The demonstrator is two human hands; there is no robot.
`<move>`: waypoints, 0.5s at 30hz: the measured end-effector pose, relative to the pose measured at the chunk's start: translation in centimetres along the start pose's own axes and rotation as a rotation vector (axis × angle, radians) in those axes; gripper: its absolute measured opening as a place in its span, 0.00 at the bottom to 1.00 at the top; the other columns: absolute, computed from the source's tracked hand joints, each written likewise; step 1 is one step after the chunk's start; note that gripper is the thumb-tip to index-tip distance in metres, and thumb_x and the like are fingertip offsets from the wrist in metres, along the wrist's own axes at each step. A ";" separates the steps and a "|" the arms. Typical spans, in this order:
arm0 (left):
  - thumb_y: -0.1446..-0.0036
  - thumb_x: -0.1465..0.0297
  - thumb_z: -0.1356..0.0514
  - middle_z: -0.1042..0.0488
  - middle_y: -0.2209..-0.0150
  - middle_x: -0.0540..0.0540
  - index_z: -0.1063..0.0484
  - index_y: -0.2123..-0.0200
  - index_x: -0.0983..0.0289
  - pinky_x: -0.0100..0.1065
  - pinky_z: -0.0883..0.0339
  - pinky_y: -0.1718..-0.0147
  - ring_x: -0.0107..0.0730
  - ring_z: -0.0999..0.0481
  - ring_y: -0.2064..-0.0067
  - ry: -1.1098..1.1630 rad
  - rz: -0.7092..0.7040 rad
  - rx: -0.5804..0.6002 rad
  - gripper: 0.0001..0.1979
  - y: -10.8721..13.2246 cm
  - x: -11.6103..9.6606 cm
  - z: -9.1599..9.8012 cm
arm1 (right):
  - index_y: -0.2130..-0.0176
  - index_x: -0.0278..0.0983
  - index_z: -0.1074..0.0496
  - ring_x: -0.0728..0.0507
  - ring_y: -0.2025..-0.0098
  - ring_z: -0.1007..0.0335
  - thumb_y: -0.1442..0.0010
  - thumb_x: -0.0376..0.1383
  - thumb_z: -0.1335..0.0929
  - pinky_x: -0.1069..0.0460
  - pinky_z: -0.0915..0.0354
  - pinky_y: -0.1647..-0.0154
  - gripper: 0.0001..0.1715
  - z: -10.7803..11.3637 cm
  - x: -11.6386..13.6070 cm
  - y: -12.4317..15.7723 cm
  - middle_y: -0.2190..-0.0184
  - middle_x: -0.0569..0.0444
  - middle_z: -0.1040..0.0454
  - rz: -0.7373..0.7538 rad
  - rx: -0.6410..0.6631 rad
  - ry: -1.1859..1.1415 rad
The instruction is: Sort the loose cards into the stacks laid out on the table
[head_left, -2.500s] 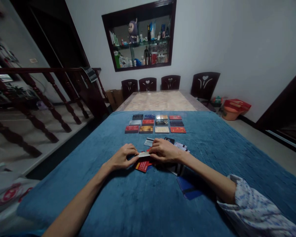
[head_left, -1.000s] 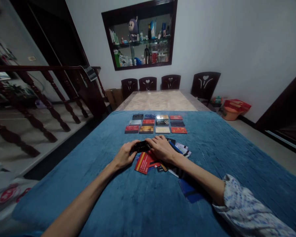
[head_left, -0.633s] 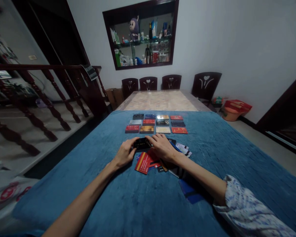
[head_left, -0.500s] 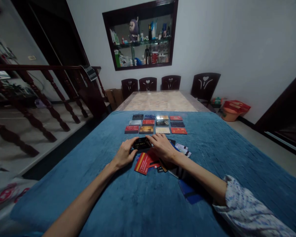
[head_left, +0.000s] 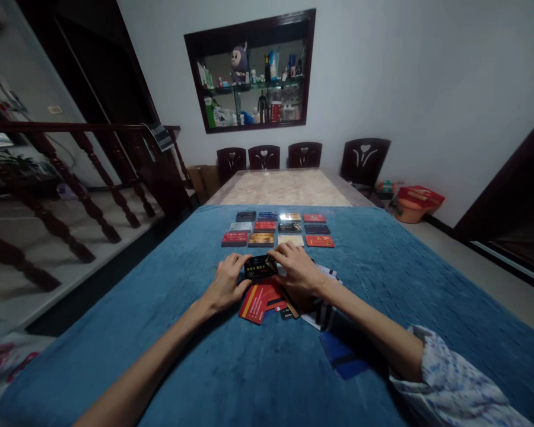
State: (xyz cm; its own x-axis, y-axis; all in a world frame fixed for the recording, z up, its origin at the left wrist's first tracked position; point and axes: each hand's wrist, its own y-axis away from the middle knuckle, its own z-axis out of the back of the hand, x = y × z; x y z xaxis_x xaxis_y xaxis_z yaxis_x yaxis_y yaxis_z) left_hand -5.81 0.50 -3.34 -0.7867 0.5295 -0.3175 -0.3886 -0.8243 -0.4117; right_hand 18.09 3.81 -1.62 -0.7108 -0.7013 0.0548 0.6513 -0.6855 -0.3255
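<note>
Between my two hands is a black VIP card with gold lettering, its printed face toward me. My left hand grips its left end between thumb and fingers. On its upper right corner my right hand has its fingertips closed; the right thumb is mostly hidden. Under and around the hands lies a loose heap of cards, with a red card bearing a yellow stripe at its near left. Blue cards lie below my right forearm. Beyond the hands, rows of neat card stacks stand on the blue cloth.
A blue cloth covers the near part of the table, and the stone tabletop shows at the far end. Dark chairs stand behind it. A wooden railing runs along the left, and an orange bin sits on the right.
The black card has tipped so more of its face shows, including the VIP print. Both hands still hold it in nearly the same place. The whole view has shifted slightly.
</note>
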 end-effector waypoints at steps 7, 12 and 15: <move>0.48 0.75 0.38 0.33 0.45 0.60 0.33 0.44 0.61 0.52 0.38 0.45 0.49 0.34 0.44 -0.049 -0.002 0.115 0.27 -1.6 -1.4 0.5 | 0.42 0.38 0.32 0.35 0.45 0.42 0.42 0.43 0.28 0.43 0.41 0.51 0.31 0.9 -1.2 0.8 0.47 0.42 0.32 0.011 0.046 -0.005; 0.48 0.76 0.38 0.32 0.45 0.61 0.33 0.44 0.62 0.52 0.40 0.47 0.49 0.36 0.44 -0.095 0.007 0.203 0.27 -3.8 -2.7 0.8 | 0.45 0.37 0.30 0.35 0.46 0.41 0.42 0.44 0.28 0.44 0.40 0.52 0.28 2.0 -2.6 0.9 0.48 0.42 0.31 -0.004 0.081 0.000; 0.49 0.76 0.37 0.33 0.44 0.61 0.33 0.44 0.62 0.51 0.41 0.47 0.50 0.37 0.43 -0.118 0.000 0.227 0.27 -5.2 -3.1 0.7 | 0.45 0.36 0.30 0.36 0.47 0.40 0.42 0.44 0.28 0.44 0.39 0.52 0.28 2.5 -3.6 0.9 0.49 0.42 0.31 -0.018 0.090 -0.005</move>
State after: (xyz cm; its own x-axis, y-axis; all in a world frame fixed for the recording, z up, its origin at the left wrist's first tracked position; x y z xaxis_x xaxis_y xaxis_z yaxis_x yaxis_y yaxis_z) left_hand -1.67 3.03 0.38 -0.8320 0.5137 -0.2095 -0.4762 -0.8551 -0.2052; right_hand 21.92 5.22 0.28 -0.7211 -0.6898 0.0646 0.6601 -0.7124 -0.2382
